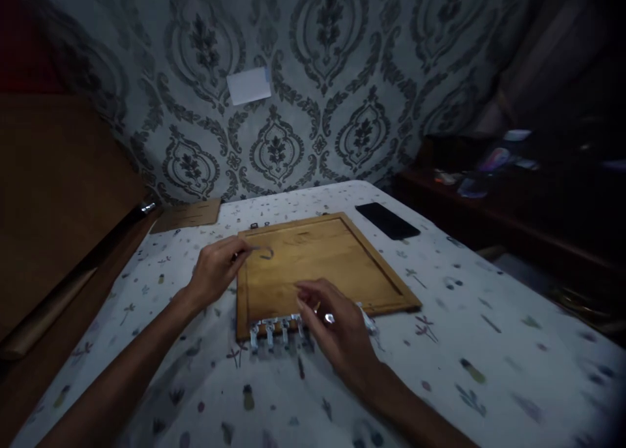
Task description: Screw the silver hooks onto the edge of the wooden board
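My left hand (218, 265) is closed in a pinch on one end of a thin grey curved strip (267, 253). The strip's free end bends back like a hook, above the left part of a square wooden board (323, 259) with a raised frame. Over the board's front edge, my right hand (337, 324) curves with a small gap between thumb and fingertips. A row of shiny metal clips (270, 336) lies along that front edge, partly hidden by the right hand. Small metal glints show under its fingers, too unclear to name.
A black phone (388, 220) lies right of the board. Brown cardboard (188, 214) rests at the back left of the patterned white cloth (440, 330). A dark side table (450, 194) with small items stands at right. A white card (249, 87) is on the wall.
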### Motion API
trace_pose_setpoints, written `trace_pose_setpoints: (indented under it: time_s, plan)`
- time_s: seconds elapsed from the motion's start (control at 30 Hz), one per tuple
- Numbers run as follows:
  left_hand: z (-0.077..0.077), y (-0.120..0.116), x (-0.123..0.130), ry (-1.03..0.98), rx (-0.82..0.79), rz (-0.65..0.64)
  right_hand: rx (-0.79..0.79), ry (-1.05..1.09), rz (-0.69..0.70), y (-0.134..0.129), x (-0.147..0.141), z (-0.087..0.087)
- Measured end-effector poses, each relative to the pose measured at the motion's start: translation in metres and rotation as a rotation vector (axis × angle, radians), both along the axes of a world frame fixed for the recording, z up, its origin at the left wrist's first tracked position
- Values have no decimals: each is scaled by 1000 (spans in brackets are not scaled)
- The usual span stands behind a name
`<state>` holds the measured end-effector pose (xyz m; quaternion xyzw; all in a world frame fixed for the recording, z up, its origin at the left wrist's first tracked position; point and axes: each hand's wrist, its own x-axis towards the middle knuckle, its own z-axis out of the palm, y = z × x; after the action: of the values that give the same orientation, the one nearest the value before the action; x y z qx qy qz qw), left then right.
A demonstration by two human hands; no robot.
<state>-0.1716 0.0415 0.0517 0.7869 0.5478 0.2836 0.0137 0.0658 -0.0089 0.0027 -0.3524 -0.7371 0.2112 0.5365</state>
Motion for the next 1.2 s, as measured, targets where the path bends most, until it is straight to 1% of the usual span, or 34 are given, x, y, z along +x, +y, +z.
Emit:
trace_pose_setpoints:
  time_s: [0.07,0.13,0.2,0.27,0.33,0.4,0.53,0.63,0.7,0.8,0.87,0.97,1.07,1.2]
  plan:
    - [9,-21,27,-25,-34,-142,93,-34,-25,-2,8,7]
    - [19,-36,48,-45,-107,-251,163,-95,-24,-5,19,13]
    - [27,-42,63,-85,-216,-318,197,-127,-12,-10,32,16]
    - [32,-42,75,-212,-399,-363,174,-124,16,-15,44,14]
    - [31,-38,85,-368,-607,-387,119,-102,38,-21,55,8]
    - [24,-34,94,-460,-754,-390,70,-82,36,-27,64,2]
    - [7,-27,111,-447,-845,-374,23,-53,-6,-37,77,-9]
    - [1,-24,118,-431,-843,-365,-9,-61,-41,-43,88,-13]
    - [2,-23,121,-408,-807,-361,-49,-78,-67,-46,97,-17]
    - [10,-25,122,-312,-684,-358,-128,-112,-126,-48,112,-24]
    - [17,-27,124,-240,-607,-335,-170,-132,-172,-48,122,-28]
    - [24,-28,130,-93,-503,-321,-249,-151,-213,-44,131,-30]
    - [22,-25,140,44,-443,-403,-331,-162,-213,-37,132,-29]
    - [9,-15,152,131,-442,-524,-385,-147,-211,-27,127,-28]
